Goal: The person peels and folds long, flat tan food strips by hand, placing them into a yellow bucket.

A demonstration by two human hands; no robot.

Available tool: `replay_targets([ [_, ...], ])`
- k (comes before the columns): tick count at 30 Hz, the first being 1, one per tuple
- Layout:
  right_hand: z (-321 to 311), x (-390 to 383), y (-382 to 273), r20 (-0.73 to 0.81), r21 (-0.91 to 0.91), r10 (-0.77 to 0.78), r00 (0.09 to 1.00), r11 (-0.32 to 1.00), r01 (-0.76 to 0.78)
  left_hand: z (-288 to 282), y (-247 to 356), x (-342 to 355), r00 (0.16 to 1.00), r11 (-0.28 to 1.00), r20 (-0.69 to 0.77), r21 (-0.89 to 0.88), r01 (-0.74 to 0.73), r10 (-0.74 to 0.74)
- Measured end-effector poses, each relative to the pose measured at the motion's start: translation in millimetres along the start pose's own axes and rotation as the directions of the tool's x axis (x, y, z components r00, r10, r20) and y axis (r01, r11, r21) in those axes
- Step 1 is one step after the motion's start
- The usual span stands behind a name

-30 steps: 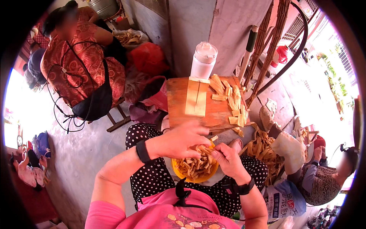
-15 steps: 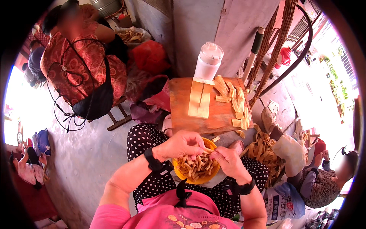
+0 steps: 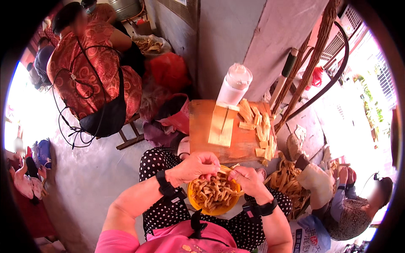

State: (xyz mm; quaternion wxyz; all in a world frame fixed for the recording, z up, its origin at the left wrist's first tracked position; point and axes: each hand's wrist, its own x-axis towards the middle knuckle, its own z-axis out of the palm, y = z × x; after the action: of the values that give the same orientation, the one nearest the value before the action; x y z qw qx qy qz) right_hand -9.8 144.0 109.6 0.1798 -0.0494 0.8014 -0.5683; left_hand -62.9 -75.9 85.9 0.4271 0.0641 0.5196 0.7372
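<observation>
A pale yellow, fibrous strip [image 3: 225, 170] stretches between my two hands. My left hand [image 3: 194, 168] pinches its left end between thumb and fingers. At the other end, my right hand [image 3: 249, 182] closes on it with thumb and fingertips. Directly beneath is a yellow bowl [image 3: 191, 199], resting between my knees. Many short, twisted tan pieces [image 3: 213, 195] of similar material fill it. Beyond the bowl, a wooden board [image 3: 200, 141] carries more pale strips [image 3: 262, 128] on its right side and a flat light-wood block [image 3: 220, 130] with a dark slit.
A white lidded bottle [image 3: 234, 86] stands at the board's far edge. Right of my knee lies a heap of long strips [image 3: 283, 177]. People sit at the left [image 3: 93, 76] and right [image 3: 352, 206]. A blue-and-white sack [image 3: 311, 234] lies near my right elbow.
My view has shifted, so the board and bottle appear lower. The strip stays between my hands, which have moved slightly left over the bowl, and more of the bowl's contents show.
</observation>
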Motion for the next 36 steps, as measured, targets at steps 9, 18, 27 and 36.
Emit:
replay_targets([
  [9,-46,90,14,-0.145,0.036,-0.021,0.989,0.999,0.027,-51,48,72,0.964,0.978,-0.185,0.126,-0.167,0.189],
  [18,-53,125,29,-0.218,0.089,-0.021,0.976,0.995,0.042,-69,55,100,0.956,0.971,-0.212,0.174,-0.164,0.2],
  [27,-56,107,68,-0.442,-0.398,-0.082,0.893,0.91,-0.113,-86,44,105,0.921,0.966,-0.357,0.253,-0.062,0.153],
  [36,-7,49,-9,0.124,0.642,0.276,0.953,0.71,-0.289,-14,46,46,0.998,0.992,0.037,0.116,-0.047,0.043],
])
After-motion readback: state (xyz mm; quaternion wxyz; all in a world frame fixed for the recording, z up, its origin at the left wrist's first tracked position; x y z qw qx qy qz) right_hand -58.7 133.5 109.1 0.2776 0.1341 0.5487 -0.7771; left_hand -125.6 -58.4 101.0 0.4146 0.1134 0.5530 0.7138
